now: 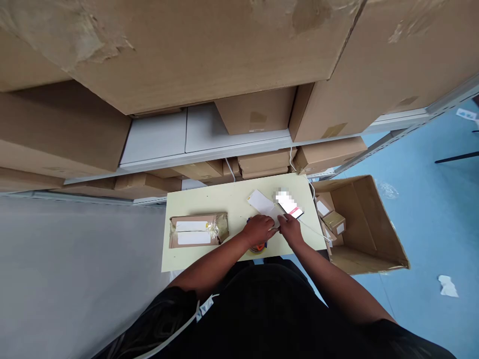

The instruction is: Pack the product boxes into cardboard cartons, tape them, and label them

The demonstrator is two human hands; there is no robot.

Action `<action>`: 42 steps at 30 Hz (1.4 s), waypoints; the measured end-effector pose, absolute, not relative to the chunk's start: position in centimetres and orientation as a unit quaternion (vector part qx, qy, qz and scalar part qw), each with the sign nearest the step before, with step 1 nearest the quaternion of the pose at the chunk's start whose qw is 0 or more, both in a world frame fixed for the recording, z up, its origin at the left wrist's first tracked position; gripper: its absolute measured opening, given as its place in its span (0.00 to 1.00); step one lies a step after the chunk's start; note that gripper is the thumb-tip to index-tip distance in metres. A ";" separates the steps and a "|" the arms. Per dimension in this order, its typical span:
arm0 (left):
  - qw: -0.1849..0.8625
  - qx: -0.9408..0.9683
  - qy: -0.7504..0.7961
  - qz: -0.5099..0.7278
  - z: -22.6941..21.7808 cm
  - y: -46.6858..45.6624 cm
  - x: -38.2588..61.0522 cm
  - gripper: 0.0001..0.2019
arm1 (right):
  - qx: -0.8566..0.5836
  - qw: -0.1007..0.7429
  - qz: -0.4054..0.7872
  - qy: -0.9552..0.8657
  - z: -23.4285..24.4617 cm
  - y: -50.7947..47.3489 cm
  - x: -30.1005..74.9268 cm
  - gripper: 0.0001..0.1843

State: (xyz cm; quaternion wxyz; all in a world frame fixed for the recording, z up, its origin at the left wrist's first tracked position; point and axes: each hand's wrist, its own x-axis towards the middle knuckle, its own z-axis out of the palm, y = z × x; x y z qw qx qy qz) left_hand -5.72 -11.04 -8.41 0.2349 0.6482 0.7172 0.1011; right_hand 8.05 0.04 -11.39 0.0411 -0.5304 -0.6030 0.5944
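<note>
My left hand (259, 229) and my right hand (290, 230) are close together over the cream-topped table (209, 202). Between them they pinch the near end of a white paper label (261, 201), which stretches away across the tabletop. Just beyond my right hand lies a phone (291, 204) with a lit screen. A tape roll (257, 249) with orange and blue parts sits partly hidden beneath my left hand and wrist. Further left rests a taped cardboard box (183, 243) bearing white labels and shiny clear tape.
An open carton (368, 224) with several small boxes (334, 223) in it stands right of the table. Beyond the table's far edge, a metal shelf (209, 153) carries large cartons (209, 55). A white cable (314, 231) runs over the table's right side. Scrap paper (448, 286) lies on the blue floor.
</note>
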 end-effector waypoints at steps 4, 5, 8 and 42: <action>0.224 0.606 0.756 0.101 -9.8 -9.2 -8.1 0.18 | -0.561 0.032 0.597 -0.573 -13.2 0.6 8.5 0.14; 0.222 0.590 0.772 0.076 -10.4 -8.6 -8.8 0.20 | -0.571 0.031 0.609 -0.550 -13.5 0.7 8.6 0.13; 0.252 0.535 0.806 -0.016 -12.4 -6.9 -10.4 0.27 | -0.602 0.028 0.639 -0.478 -14.0 0.7 9.3 0.12; 0.441 0.187 0.581 0.658 8.0 -27.6 -14.1 0.16 | -0.340 0.095 0.784 -0.510 2.4 -11.4 5.8 0.18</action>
